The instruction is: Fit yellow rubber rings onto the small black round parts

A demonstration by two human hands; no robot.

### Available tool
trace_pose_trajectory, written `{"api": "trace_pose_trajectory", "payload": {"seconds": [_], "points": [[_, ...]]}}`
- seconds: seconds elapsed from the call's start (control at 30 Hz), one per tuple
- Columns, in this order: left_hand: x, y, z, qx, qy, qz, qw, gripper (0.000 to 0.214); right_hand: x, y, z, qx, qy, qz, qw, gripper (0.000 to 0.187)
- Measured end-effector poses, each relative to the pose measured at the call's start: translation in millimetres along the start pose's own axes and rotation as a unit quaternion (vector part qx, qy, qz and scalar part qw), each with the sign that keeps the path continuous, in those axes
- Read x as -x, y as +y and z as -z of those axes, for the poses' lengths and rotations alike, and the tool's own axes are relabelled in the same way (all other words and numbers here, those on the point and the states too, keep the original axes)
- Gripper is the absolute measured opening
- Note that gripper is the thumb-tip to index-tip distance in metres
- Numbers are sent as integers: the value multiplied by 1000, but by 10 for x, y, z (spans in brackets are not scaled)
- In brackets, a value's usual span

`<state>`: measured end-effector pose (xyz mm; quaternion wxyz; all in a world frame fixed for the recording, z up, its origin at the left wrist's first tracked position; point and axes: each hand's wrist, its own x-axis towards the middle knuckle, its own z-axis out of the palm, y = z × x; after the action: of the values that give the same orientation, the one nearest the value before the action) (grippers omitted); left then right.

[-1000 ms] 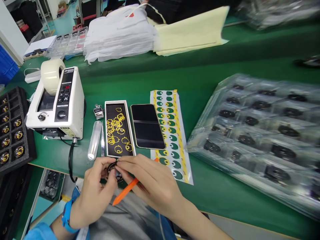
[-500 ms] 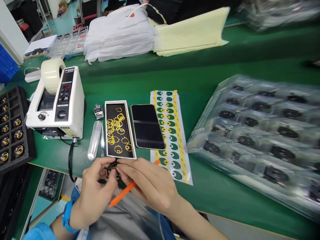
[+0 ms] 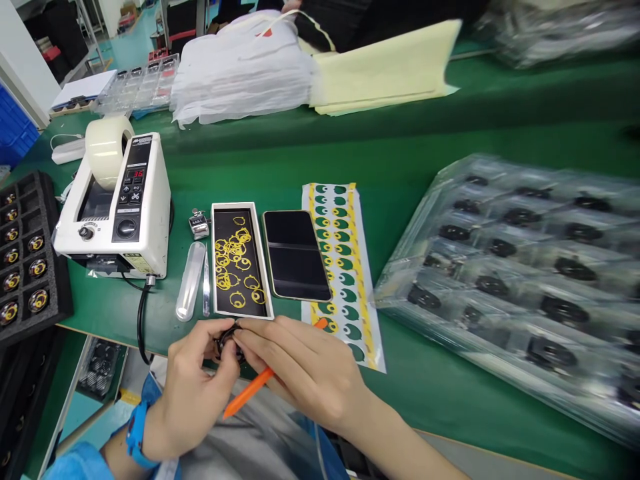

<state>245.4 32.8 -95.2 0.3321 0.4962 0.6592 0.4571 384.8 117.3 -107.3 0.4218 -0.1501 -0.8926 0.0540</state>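
Note:
Fingers and thumb of my left hand [image 3: 197, 383] close round a small dark round part [image 3: 230, 343], held just in front of the table edge. Much of that part is hidden by the fingers. My right hand [image 3: 305, 373] meets it from the other side, fingertips on its rim. Through my right hand runs an orange pen-shaped stick [image 3: 250, 392], its tapered end pointing down left. Just beyond my hands lies a white-rimmed box [image 3: 269, 293] with many thin yellow rings [image 3: 237, 300] on its black bottom.
Right of the box are a phone [image 3: 295, 257] and a sticker sheet [image 3: 367, 293] partly under it. Tweezers [image 3: 206, 287], a clear case [image 3: 190, 283] and a tally counter [image 3: 199, 225] lie left, near a tape dispenser [image 3: 160, 200]. Clear trays [image 3: 400, 280] of black parts stand right, a foam tray [image 3: 60, 280] far left.
Both hands stay at the round part with almost the same hold. The orange stick's position shifts very slightly to the right; the whole view has moved a little.

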Motion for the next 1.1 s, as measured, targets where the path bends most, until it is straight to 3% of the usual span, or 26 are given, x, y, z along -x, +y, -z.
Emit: {"api": "trace_pose_trajectory", "payload": {"seconds": [0.2,0.5,0.63,0.77,0.83,0.97,1.1], "points": [[2,-39,-26,23,-8,0,1000,19,19,12,11,0,-2,-3,1000,21],[-20,-7,-55,35,7,2,999,18,110,-56,-82,33,53,-29,998,11],[-57,-26,-39,99,8,40,994,17,100,-117,-85,-23,47,-94,994,9],[-117,-31,22,186,-4,107,977,8,72,-186,0,-180,15,-261,948,10],[-147,-32,57,201,-20,114,973,9,58,-190,52,-226,-12,-312,923,11],[-182,-44,102,204,-62,111,971,4,26,-164,97,-303,-111,-332,887,16],[-181,-52,110,206,-86,113,968,7,24,-165,71,-332,-145,-303,882,19]]}}
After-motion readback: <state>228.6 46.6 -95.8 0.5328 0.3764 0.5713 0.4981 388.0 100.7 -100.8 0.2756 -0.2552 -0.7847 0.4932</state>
